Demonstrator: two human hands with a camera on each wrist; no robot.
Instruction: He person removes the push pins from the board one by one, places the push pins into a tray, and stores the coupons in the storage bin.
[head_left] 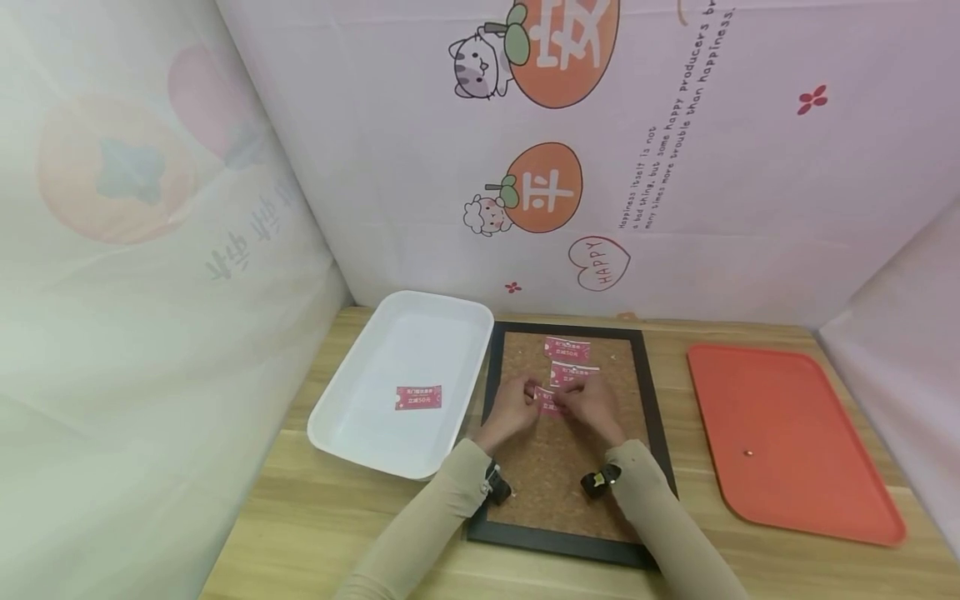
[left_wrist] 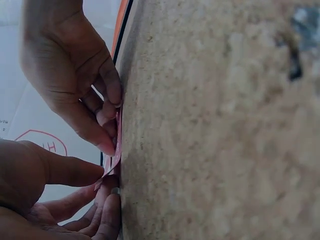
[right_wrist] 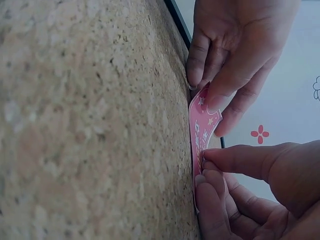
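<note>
A pink printed coupon (head_left: 549,403) lies on a cork board (head_left: 555,492) with a black frame. My left hand (head_left: 513,410) pinches the coupon's left end between thumb and fingers, bending it up off the cork. On its right part, my right hand (head_left: 594,406) has thumb and curled fingers close together at the coupon. In the right wrist view the coupon (right_wrist: 198,117) curves up towards the left thumb (right_wrist: 218,101). Whatever lies under the right fingertips (right_wrist: 210,192) is hidden. Farther up the board are a second coupon (head_left: 566,371) and a third coupon (head_left: 567,348).
Left of the board, a white tray (head_left: 375,333) holds another pink coupon (head_left: 418,397). A red tray (head_left: 780,400) lies to the right, with one small shiny piece (head_left: 747,453) on it. Printed white cloth (head_left: 420,208) walls in the wooden table (head_left: 277,517).
</note>
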